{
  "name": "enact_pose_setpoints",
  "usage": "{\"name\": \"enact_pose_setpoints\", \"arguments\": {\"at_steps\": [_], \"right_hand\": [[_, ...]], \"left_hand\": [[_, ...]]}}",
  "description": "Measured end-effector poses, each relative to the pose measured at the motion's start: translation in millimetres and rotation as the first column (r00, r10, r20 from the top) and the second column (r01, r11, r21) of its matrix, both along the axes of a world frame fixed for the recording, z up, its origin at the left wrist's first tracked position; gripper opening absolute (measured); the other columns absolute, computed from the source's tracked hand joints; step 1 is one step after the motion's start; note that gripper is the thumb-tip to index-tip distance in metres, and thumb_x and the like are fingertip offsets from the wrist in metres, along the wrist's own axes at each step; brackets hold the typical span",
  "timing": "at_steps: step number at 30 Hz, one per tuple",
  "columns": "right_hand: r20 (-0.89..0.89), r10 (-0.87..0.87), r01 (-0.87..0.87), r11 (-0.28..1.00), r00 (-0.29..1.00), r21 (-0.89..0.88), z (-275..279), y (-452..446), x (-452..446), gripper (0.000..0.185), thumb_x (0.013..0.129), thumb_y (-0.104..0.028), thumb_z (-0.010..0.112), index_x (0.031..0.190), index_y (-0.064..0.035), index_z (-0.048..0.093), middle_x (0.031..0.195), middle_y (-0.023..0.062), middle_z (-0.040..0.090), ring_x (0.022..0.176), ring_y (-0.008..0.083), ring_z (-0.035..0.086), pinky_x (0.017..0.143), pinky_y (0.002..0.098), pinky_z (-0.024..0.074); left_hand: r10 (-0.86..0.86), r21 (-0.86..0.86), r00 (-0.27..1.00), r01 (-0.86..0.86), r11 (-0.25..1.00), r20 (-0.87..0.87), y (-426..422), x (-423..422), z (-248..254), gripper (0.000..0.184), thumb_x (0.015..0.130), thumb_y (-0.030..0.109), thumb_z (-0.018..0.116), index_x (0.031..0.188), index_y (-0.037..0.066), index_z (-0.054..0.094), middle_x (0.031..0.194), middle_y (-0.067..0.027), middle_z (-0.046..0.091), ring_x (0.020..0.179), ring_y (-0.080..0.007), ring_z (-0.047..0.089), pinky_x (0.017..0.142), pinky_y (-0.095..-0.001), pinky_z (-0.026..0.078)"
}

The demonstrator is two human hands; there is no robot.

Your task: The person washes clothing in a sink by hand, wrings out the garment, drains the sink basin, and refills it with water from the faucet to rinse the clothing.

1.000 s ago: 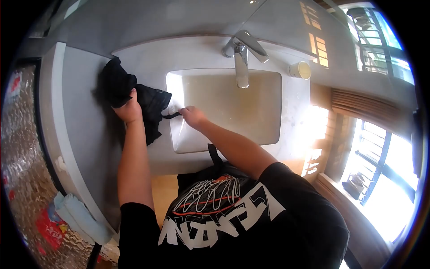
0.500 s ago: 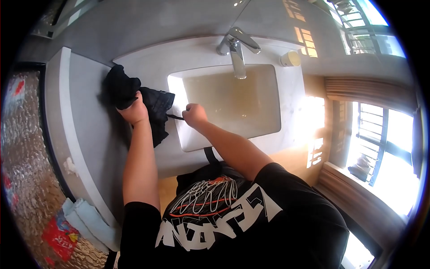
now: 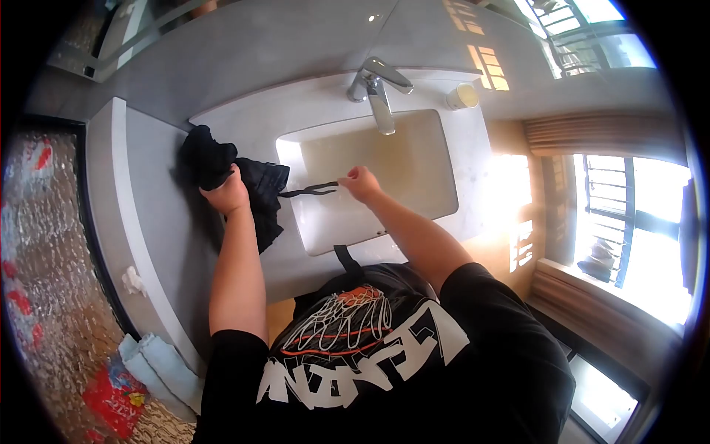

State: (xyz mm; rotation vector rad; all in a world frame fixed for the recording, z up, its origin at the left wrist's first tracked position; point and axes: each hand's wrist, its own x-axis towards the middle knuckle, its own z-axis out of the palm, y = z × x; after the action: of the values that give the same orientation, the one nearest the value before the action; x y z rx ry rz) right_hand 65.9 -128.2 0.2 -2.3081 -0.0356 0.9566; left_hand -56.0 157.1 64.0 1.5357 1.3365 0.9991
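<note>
On the left part of the counter lies a bunched black fabric item; its exact kind is not clear. My left hand is closed on its near side, with the fingers partly hidden by the folds. From the right side of the fabric a thin black strap stretches over the sink's left edge. It looks doubled along its middle. My right hand pinches the strap's far end above the sink basin.
Behind the basin stands a chrome faucet, with a pale cup to its right. A raised white ledge borders the counter at left. A light blue towel hangs at lower left. A bright window is at right.
My right hand has moved rightward, away from the fabric, drawing the strap out longer over the basin. My left hand still grips the fabric. The whole view has shifted slightly.
</note>
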Motion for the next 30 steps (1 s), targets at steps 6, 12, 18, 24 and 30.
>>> {"name": "enact_pose_setpoints", "arguments": {"at_steps": [6, 12, 18, 24, 30], "right_hand": [[0.091, 0.131, -0.074, 0.882, 0.987, -0.466, 27, -64, 23, 0.059, 0.084, -0.041, 0.068, 0.129, -0.0061, 0.053, 0.135, 0.0142, 0.055, 0.128, 0.0327, 0.051, 0.103, 0.0434, 0.0458], [0.033, 0.339, -0.262, 0.783, 0.940, -0.565, 23, -86, 27, 0.089, 0.085, -0.050, 0.064, 0.154, -0.0085, 0.027, 0.160, 0.0124, 0.025, 0.149, 0.0336, 0.020, 0.118, 0.0483, 0.0262], [-0.072, 0.547, -0.483, 0.660, 0.834, -0.575, 19, -85, 28, 0.104, 0.082, -0.057, 0.064, 0.158, -0.0084, 0.013, 0.166, 0.0114, 0.009, 0.153, 0.0341, 0.001, 0.121, 0.0552, 0.0090], [-0.171, 0.638, -0.615, 0.582, 0.751, -0.532, 11, -63, 36, 0.105, 0.082, -0.064, 0.059, 0.159, -0.0083, 0.014, 0.166, 0.0094, 0.008, 0.153, 0.0363, -0.003, 0.118, 0.0646, 0.0007], [-0.255, 0.713, -0.724, 0.490, 0.654, -0.485, 1, -36, 42, 0.110, 0.081, -0.076, 0.054, 0.158, -0.0083, 0.014, 0.166, 0.0104, 0.011, 0.153, 0.0362, 0.004, 0.117, 0.0657, 0.0056]], "left_hand": [[0.034, 0.027, 0.995, -0.031, 0.999, -0.096, -7, 4, 11, 0.055, 0.069, 0.015, 0.083, 0.111, -0.008, 0.057, 0.114, -0.0164, 0.067, 0.106, -0.0284, 0.065, 0.096, -0.0366, 0.049], [0.011, 0.031, 0.983, -0.005, 0.999, -0.183, -4, 3, 6, 0.083, 0.068, 0.032, 0.084, 0.128, -0.009, 0.044, 0.123, -0.0244, 0.061, 0.113, -0.0370, 0.061, 0.101, -0.0400, 0.047], [-0.017, 0.113, 0.990, 0.034, 0.993, -0.142, 4, 0, -3, 0.073, 0.068, 0.022, 0.085, 0.123, -0.011, 0.049, 0.120, -0.0230, 0.063, 0.110, -0.0339, 0.063, 0.098, -0.0384, 0.049], [-0.004, 0.191, 0.984, 0.039, 0.981, -0.181, -5, 4, 11, 0.062, 0.068, 0.015, 0.085, 0.116, -0.010, 0.055, 0.118, -0.0209, 0.065, 0.108, -0.0317, 0.064, 0.098, -0.0367, 0.049], [-0.008, 0.185, 0.985, 0.040, 0.982, -0.170, -2, 2, 6, 0.063, 0.068, 0.013, 0.085, 0.117, -0.011, 0.054, 0.118, -0.0206, 0.065, 0.110, -0.0317, 0.063, 0.100, -0.0373, 0.047]]}}
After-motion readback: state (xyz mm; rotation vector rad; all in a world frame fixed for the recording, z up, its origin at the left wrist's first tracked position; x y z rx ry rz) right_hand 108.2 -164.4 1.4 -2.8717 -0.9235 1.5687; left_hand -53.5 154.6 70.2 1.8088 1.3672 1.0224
